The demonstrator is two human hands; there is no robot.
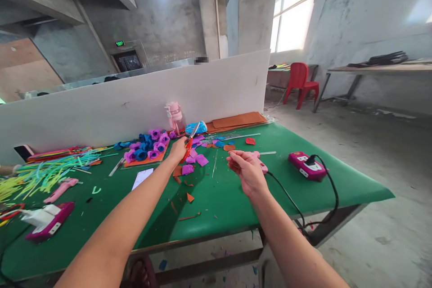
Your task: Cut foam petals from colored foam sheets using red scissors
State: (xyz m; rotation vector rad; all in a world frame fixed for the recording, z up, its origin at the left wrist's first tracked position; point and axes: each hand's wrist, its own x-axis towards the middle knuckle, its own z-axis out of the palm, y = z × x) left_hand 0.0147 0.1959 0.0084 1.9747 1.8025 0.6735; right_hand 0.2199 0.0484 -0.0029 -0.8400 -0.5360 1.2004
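Observation:
My left hand [177, 149] reaches out over the green table [222, 198] and grips red-handled scissors [191, 140], blades pointing up and away. Purple paper pieces [194, 162] lie just right of that hand. My right hand [247, 168] hovers nearer me with fingers curled and pinched together; whether it holds something small I cannot tell. A pink glue gun [261, 165] with a black cord lies right behind that hand.
Purple and blue paper roses [148, 144] sit on an orange sheet. A pink bottle [175, 117] stands by the white divider [135, 103]. Purple power strips [307, 166] [47, 220], green and yellow sticks [40, 173], orange scraps [189, 198], a red chair [299, 82].

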